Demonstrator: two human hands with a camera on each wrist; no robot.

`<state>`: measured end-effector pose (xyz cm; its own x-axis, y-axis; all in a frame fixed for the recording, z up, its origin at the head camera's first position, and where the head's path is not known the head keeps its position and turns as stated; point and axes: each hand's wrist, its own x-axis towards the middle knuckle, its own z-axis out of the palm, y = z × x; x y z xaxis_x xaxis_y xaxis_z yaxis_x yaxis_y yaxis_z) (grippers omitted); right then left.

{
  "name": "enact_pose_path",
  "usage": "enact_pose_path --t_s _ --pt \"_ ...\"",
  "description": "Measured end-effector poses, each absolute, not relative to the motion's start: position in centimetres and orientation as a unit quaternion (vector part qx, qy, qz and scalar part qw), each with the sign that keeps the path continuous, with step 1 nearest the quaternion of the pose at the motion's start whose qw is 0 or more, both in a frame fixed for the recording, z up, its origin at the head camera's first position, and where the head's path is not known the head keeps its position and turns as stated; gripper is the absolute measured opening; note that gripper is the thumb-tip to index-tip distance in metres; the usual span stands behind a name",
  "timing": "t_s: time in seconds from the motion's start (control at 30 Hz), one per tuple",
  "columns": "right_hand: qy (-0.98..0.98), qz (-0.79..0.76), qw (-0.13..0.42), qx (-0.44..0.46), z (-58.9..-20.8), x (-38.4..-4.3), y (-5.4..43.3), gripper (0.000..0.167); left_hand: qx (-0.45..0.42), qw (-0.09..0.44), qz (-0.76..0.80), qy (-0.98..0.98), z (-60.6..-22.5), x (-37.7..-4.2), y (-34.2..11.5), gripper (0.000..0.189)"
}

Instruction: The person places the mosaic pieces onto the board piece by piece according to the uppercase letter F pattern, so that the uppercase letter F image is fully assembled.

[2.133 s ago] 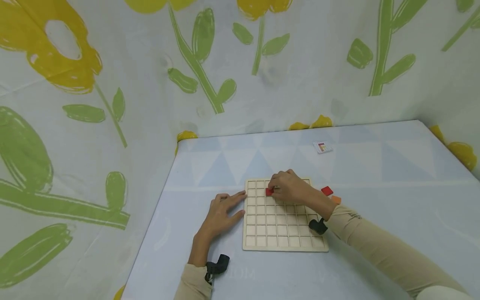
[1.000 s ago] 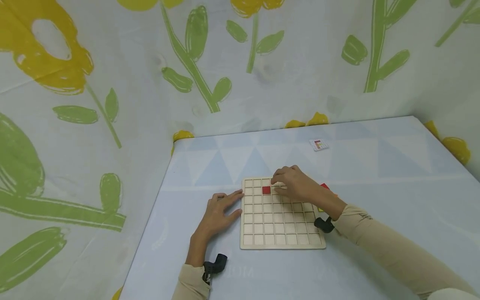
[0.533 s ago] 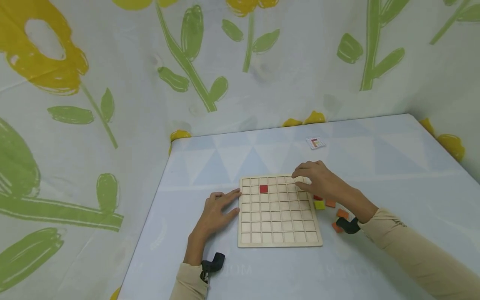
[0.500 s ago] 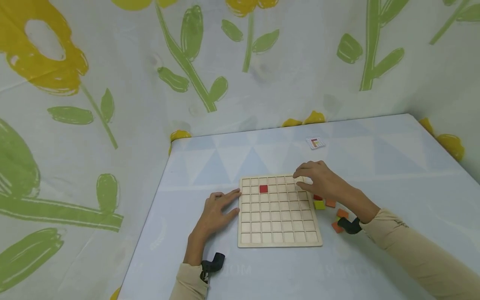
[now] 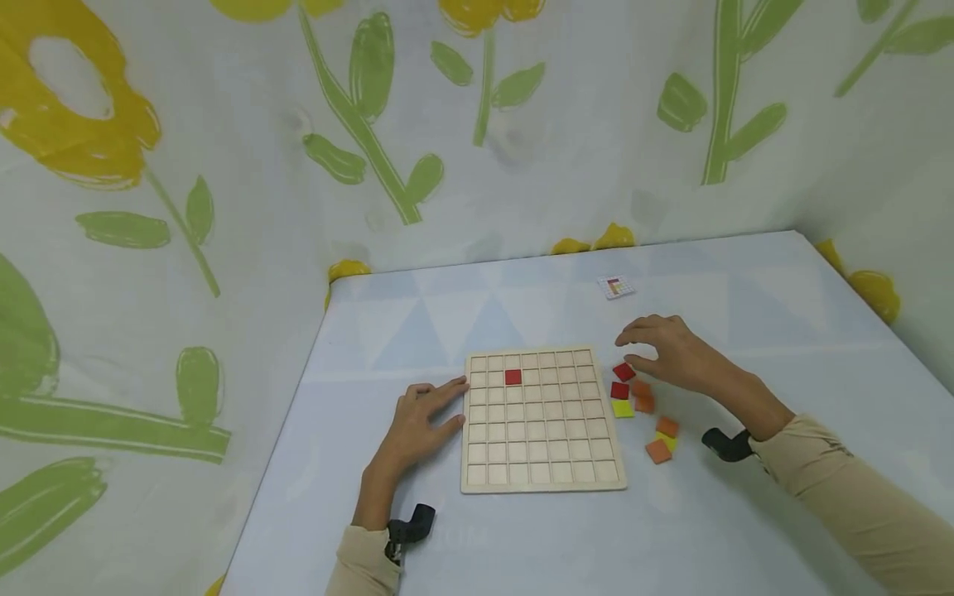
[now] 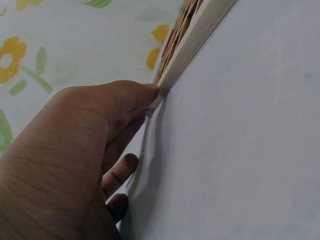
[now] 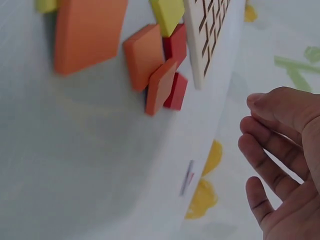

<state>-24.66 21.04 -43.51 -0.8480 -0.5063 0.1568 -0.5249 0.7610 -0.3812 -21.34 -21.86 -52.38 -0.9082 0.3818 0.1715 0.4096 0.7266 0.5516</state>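
Head view: the left hand [image 5: 417,425], fingers extended, touches the left edge of the grid board [image 5: 544,430], where one red tile [image 5: 513,377] lies; the right hand [image 5: 674,354], empty, thumb and fingers parted, hovers beside loose tiles [image 5: 644,404] on the surface [image 5: 537,538]. Left wrist view: the left hand meets the board's side. Right wrist view: the right hand holds nothing
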Motion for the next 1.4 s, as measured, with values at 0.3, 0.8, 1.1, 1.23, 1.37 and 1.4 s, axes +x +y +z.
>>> enact_pose_path --t_s 0.3,0.8,1.1,1.23,1.37,1.4 --pt "-0.934 0.215 0.031 0.284 -44.9 -25.0 22.9 0.029 -0.226 0.025 -0.299 -0.927 -52.1 -21.7 -21.7 0.051" --pt "-0.924 0.253 -0.021 0.287 -47.4 -25.8 24.1 0.027 -0.207 0.029 -0.305 -0.929 -52.9 -21.2 -21.5 0.05" --pt "-0.923 0.266 -0.057 0.274 -47.8 -26.0 23.3 0.03 -0.208 0.028 -0.297 -0.931 -52.6 -21.2 -21.7 0.051" --pt "-0.927 0.257 -0.058 0.267 -47.7 -26.0 23.2 0.028 -0.204 0.02 -0.292 -0.934 -52.5 -21.2 -21.7 0.052" --pt "-0.929 0.259 -0.057 0.259 -47.3 -25.9 23.3 0.025 -0.201 0.019 -0.293 -0.934 -52.5 -21.1 -21.5 0.051" --pt "-0.929 0.262 -0.056 0.257 -47.1 -25.9 23.3 0.025 -0.202 0.02 -0.295 -0.934 -52.5 -21.1 -21.4 0.051"
